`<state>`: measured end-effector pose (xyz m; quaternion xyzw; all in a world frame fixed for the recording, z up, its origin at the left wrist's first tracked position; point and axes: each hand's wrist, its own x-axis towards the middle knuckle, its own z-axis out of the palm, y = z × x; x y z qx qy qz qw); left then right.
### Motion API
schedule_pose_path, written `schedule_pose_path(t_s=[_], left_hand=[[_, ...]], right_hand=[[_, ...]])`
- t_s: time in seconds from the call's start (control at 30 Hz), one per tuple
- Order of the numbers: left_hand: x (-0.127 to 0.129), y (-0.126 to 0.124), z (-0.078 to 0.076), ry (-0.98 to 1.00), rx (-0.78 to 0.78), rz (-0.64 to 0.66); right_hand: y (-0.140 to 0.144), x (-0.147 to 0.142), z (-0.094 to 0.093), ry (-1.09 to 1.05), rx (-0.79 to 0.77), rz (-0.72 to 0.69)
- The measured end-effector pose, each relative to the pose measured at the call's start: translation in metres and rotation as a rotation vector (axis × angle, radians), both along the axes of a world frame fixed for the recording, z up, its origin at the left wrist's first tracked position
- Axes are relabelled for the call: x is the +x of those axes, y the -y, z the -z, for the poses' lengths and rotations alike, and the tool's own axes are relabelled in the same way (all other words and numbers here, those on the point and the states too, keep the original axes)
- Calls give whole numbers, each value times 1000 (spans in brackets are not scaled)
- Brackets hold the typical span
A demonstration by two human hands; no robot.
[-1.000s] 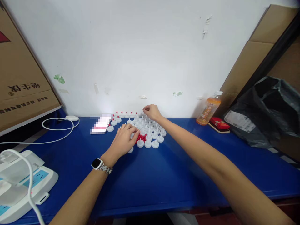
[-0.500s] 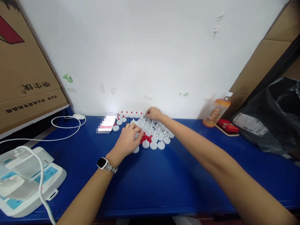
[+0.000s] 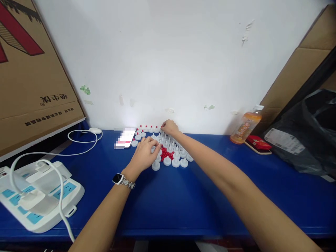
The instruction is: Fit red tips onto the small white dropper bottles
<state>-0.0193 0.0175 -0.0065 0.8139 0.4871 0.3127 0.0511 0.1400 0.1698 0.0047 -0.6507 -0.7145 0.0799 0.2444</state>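
Head view: my right grip (image 3: 170,127) pinches closed on a red tip (image 3: 162,127); my left (image 3: 144,151) curls beside white nozzle caps (image 3: 175,163), hold unclear.

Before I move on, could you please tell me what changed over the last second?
The right hand has moved slightly left, to the red tip ending the back row; its grip is unclear. The left hand has eased left, showing more of the front cap. The view has turned left. Bottle and red box stay put.
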Motion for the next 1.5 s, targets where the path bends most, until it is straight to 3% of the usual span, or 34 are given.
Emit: schedule_pose_path(t_s=[0.17, 0.27, 0.37, 0.5, 0.6, 0.7, 0.8, 0.87, 0.97, 1.1, 1.2, 1.33, 1.5], left_hand=[[-2, -1, -4, 30, 25, -8], [1, 3, -8, 78, 55, 3], [6, 9, -10, 131, 83, 18], [16, 18, -11, 114, 131, 42], [22, 24, -14, -7, 171, 67], [24, 28, -16, -151, 255, 82], [29, 29, -15, -167, 304, 97], [35, 28, -13, -46, 248, 106], [45, 25, -12, 307, 51, 110], [37, 15, -12, 651, -149, -10], [22, 10, -10, 401, -53, -32], [16, 11, -4, -53, 52, 18], [13, 11, -3, -118, 7, 19]], right_hand=[[25, 13, -13, -163, 215, -67], [62, 26, -16, -430, 326, -260], [110, 38, -9, -588, 282, -366], [160, 41, 3, -534, 309, -369], [178, 37, 7, -487, 331, -422], [185, 34, 7, -500, 351, -459], [189, 32, 3, -480, 386, -457], [192, 31, 0, -416, 451, -446], [195, 32, -6, -305, 577, -438], [187, 46, -11, -259, 676, -328], [178, 58, -8, -331, 626, -206], [173, 58, -1, -444, 500, -205], [162, 56, -3, -431, 475, -114]])
